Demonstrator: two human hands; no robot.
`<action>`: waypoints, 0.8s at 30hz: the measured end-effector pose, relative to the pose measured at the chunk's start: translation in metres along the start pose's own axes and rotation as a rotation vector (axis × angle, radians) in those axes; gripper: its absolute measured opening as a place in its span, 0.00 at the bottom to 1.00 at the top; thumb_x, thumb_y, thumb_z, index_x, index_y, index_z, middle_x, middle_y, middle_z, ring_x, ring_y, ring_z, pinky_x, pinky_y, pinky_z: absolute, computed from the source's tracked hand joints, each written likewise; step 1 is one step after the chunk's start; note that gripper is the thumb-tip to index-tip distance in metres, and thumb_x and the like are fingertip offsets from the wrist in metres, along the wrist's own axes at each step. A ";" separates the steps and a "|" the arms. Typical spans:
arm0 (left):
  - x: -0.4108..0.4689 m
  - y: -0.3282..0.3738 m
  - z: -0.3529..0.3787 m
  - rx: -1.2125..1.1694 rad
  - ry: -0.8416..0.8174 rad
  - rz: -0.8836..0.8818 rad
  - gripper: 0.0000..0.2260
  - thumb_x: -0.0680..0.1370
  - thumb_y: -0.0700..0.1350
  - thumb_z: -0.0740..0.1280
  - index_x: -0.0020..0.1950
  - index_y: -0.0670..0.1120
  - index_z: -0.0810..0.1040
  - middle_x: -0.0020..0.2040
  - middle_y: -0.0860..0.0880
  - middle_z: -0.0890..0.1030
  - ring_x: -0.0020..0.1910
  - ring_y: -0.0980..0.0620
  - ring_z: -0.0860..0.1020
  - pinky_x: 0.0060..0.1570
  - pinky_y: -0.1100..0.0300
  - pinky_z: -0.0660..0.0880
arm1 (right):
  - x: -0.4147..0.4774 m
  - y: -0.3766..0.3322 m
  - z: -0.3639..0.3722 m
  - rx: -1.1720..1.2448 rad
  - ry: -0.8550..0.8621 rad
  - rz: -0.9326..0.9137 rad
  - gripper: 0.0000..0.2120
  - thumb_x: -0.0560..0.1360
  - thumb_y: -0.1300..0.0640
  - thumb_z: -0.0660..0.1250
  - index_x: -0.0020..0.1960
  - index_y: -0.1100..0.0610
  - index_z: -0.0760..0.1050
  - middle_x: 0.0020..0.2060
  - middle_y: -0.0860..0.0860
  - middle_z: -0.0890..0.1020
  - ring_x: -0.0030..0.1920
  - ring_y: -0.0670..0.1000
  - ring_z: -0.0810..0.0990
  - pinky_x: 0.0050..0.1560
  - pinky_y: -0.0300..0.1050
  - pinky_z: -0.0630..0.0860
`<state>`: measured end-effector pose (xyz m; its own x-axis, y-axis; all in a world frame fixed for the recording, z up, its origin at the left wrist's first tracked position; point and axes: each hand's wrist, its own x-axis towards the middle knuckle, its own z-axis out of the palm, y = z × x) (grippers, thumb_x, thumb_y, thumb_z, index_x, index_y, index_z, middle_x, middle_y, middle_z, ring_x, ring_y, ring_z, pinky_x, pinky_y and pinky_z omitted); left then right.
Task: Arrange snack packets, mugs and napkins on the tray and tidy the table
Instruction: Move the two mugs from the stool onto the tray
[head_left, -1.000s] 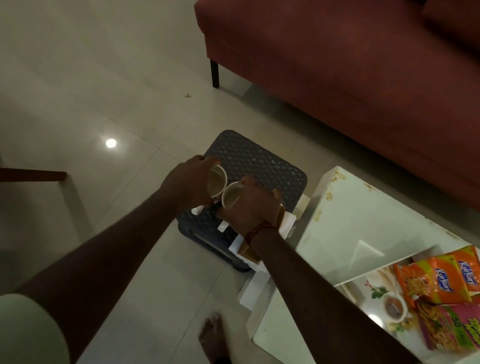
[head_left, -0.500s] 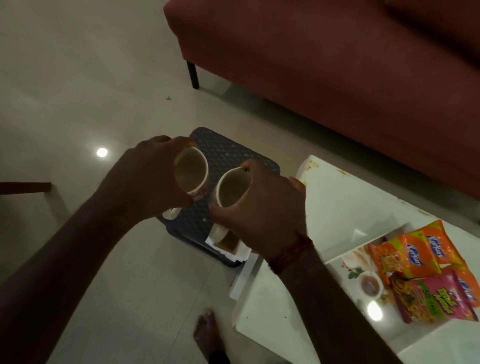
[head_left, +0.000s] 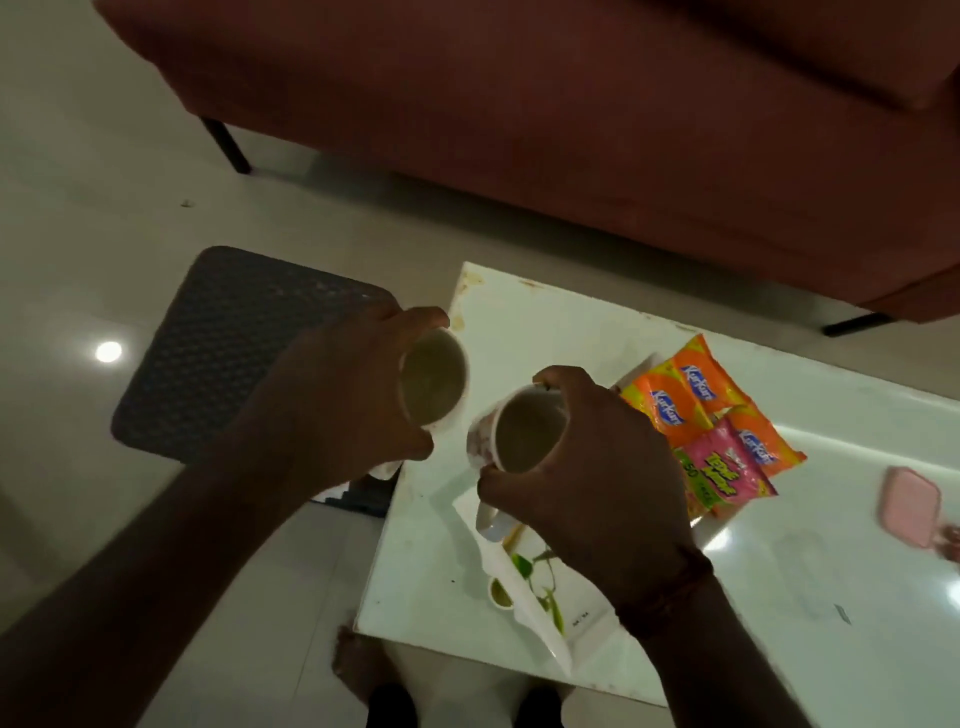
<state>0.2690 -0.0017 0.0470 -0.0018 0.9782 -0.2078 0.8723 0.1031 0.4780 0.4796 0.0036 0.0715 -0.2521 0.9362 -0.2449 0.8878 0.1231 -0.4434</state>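
A: Start at the left. What's over there?

B: A dark textured stool (head_left: 228, 353) on the floor, just beside the white table (head_left: 545, 332). Something pale shows at its near edge under the left forearm, but I can't tell whether it is napkins.

A: And the hands?

B: The left hand (head_left: 332, 410) is wrapped around a mug (head_left: 434, 382), fingers closed on its wall, holding it in the air over the table's left edge. The right hand (head_left: 597, 467) is closed on a second mug (head_left: 519, 436), patterned on the outside, raised above the tray (head_left: 540, 613). Both mugs tilt toward the camera and look empty.

A: The tray is where?

B: Flat on the table at its near side, white with a leaf print. Much of it is hidden by the right hand and wrist.

A: Anything further right?

B: The snack packets (head_left: 711, 431), orange ones and a pink one, lie overlapping; they seem to rest on the tray's far part. Beyond them a pink object (head_left: 909, 514) sits on the table, well apart.

A: So how far along?

B: My guess is midway. Packets look placed; the mugs are not yet set down, the napkins are unplaced, and the tidying remains.
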 end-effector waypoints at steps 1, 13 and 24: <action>0.003 0.013 0.011 -0.007 -0.023 0.027 0.41 0.54 0.56 0.77 0.65 0.59 0.65 0.60 0.50 0.78 0.54 0.47 0.78 0.51 0.52 0.76 | -0.003 0.014 -0.001 -0.008 0.009 0.035 0.38 0.54 0.34 0.70 0.62 0.42 0.69 0.50 0.40 0.79 0.47 0.45 0.77 0.39 0.40 0.70; 0.038 0.104 0.146 0.056 -0.243 0.130 0.44 0.58 0.52 0.80 0.70 0.58 0.62 0.63 0.53 0.74 0.52 0.46 0.81 0.48 0.55 0.78 | -0.037 0.161 0.025 0.038 -0.018 0.314 0.39 0.54 0.36 0.74 0.62 0.42 0.68 0.53 0.42 0.80 0.52 0.49 0.79 0.46 0.45 0.77; 0.054 0.125 0.214 0.071 -0.293 0.138 0.44 0.59 0.48 0.79 0.72 0.55 0.64 0.67 0.52 0.73 0.53 0.46 0.81 0.43 0.60 0.70 | -0.042 0.215 0.072 0.123 -0.021 0.418 0.39 0.55 0.37 0.76 0.62 0.45 0.68 0.54 0.45 0.80 0.52 0.51 0.79 0.45 0.45 0.76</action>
<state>0.4823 0.0258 -0.0874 0.2506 0.8873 -0.3871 0.8866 -0.0498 0.4599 0.6532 -0.0325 -0.0756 0.1102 0.8900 -0.4424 0.8629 -0.3065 -0.4018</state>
